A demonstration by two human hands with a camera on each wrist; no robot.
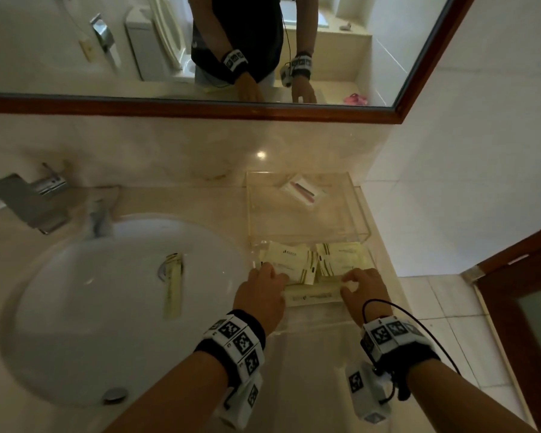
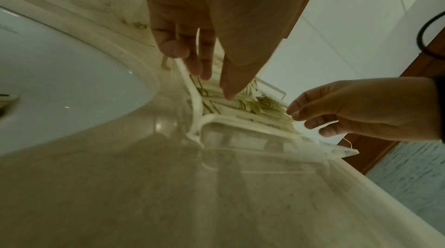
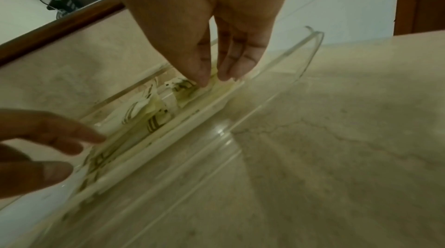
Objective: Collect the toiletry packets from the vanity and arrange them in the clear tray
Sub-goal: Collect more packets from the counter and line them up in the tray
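I see my left hand (image 1: pixel 260 289) and right hand (image 1: pixel 363 290) each pinching an end of a long cream packet (image 1: pixel 313 294) among the toiletry packets (image 1: pixel 297 260) at the clear tray's (image 1: pixel 364 214) near edge, on the marble vanity (image 1: pixel 175 201) right of the sink (image 1: pixel 60 307), under the mirror (image 1: pixel 75 42).

The printed lettering on the cream paper toiletry packets (image 1: pixel 289 260) in the near end of the clear acrylic tray (image 1: pixel 361 210) is too small to read. The left hand (image 1: pixel 261 295) covers the left end of the long cream packet (image 1: pixel 313 296) nearest its grip; the right hand (image 1: pixel 364 292) covers the right end. In the right wrist view, packets under the fingertips (image 3: pixel 202 79) smear into blur. The slim cream packet (image 1: pixel 173 285) in the white oval sink (image 1: pixel 75 307), left of the left grip, shows no legible print.
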